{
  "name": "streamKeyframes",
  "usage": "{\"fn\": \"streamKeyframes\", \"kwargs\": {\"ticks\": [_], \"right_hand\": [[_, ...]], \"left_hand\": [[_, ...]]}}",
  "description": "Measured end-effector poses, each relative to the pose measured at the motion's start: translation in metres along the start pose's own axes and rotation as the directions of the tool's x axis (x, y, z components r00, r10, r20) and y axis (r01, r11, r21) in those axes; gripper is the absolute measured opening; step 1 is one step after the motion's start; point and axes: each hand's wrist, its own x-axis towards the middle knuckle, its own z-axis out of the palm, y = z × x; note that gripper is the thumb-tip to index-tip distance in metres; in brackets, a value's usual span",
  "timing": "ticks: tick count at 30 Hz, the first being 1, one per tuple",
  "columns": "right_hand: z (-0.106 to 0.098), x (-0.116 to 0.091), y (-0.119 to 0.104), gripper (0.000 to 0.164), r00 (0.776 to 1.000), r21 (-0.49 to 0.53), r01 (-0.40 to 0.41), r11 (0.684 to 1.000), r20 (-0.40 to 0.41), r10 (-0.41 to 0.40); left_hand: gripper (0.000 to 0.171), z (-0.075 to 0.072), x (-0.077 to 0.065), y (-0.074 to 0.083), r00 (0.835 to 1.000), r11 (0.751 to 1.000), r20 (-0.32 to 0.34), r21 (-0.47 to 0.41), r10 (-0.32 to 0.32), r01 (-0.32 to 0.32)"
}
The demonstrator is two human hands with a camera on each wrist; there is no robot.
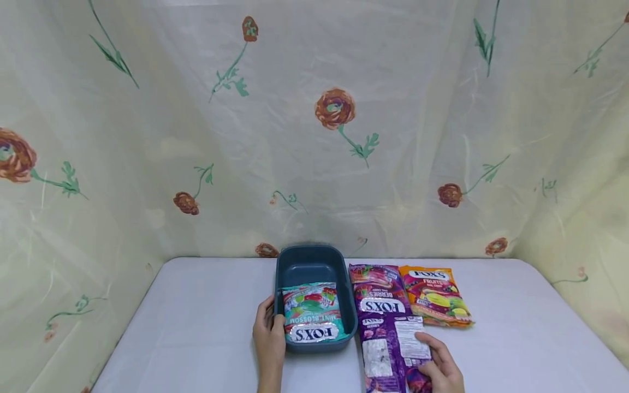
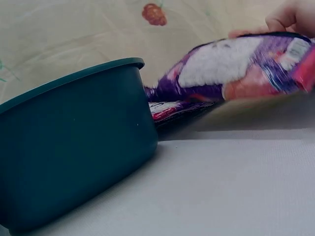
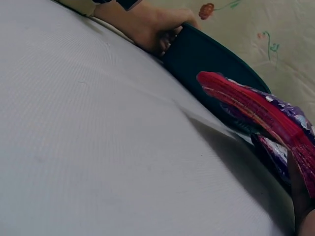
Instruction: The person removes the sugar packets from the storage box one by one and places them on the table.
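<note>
My left hand [image 1: 270, 330] grips the left wall of a dark teal plastic tub [image 1: 309, 255], thumb over the rim. Inside the tub, toward its near end, lies a green Fox's Mint Blossom candy bag [image 1: 313, 308]. To the right, my right hand [image 1: 442, 367] holds a purple Fox's candy bag [image 1: 385, 349] by its right side, back panel facing up. In the left wrist view this bag [image 2: 216, 69] is raised and tilted above the table. It partly covers another purple bag, Fox's Berries [image 1: 377, 292], lying beside the tub.
An orange and yellow Fox's Fruits bag [image 1: 437, 300] lies right of the Berries bag. A white cloth covers the table [image 1: 196, 327]. Flower-patterned curtain [image 1: 383, 218] hangs behind the table's far edge and along both sides.
</note>
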Motion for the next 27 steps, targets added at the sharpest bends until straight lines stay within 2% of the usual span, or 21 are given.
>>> {"fn": "streamKeyframes", "kwargs": {"ticks": [7,21,24,27], "right_hand": [[0.0004,0.0006,0.0023,0.057,1.000,-0.068,0.015,0.998,-0.015,-0.016],[0.0010,-0.0009,0.0069,0.057,0.999,-0.220,-0.020,0.975,-0.036,0.012],[0.0036,-0.0026,0.0072,0.056,0.998,-0.295,-0.030,0.955,-0.059,0.013],[0.0061,-0.0028,0.0064,0.055,0.997,-0.430,-0.022,0.903,-0.076,-0.011]], "left_hand": [[0.049,0.0002,-0.0008,-0.0003,1.000,1.000,0.001,0.000,0.004,-0.004],[0.049,-0.0013,-0.0007,-0.0001,1.000,1.000,0.006,-0.010,0.015,-0.015],[0.049,-0.0013,-0.0004,0.0002,1.000,1.000,0.006,-0.006,0.013,-0.013],[0.049,-0.0014,-0.0003,0.0011,1.000,1.000,0.006,-0.006,0.014,-0.014]]}}
